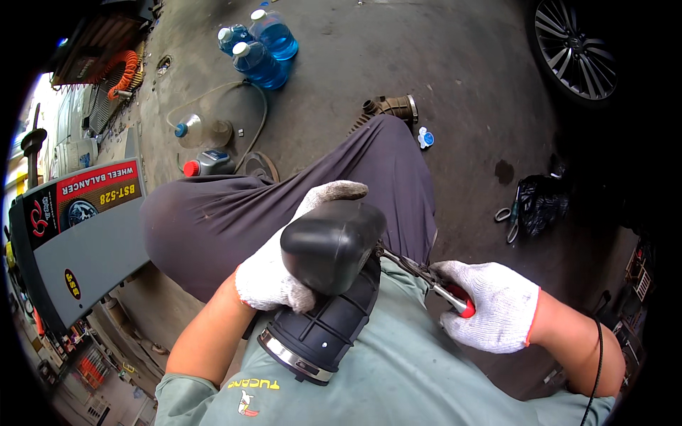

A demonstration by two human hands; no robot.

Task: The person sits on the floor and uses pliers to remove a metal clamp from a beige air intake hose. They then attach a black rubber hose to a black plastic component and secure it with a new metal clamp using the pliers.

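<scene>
A black ribbed air intake hose (323,330) lies across my lap against my shirt. It has a smooth, bulging black chamber (330,241) on top and a silver band clamp (297,358) around its near end. My left hand (277,273), in a white knit glove, wraps the chamber from the left, thumb and fingers on opposite sides. In my right hand (490,305), also gloved, is a red-handled tool (442,290) shaped like pliers. Its dark metal tip reaches the hose's right side, just below the chamber. Exactly what the tip touches is hidden.
An old brown intake hose (391,108) lies on the floor beyond my knee. Several bottles stand ahead to the left, including blue-filled ones (263,64) and a grey bottle (212,163). A grey machine (92,241) stands left; scissors (510,220), a black bag (543,202) and a car wheel (575,50) are right.
</scene>
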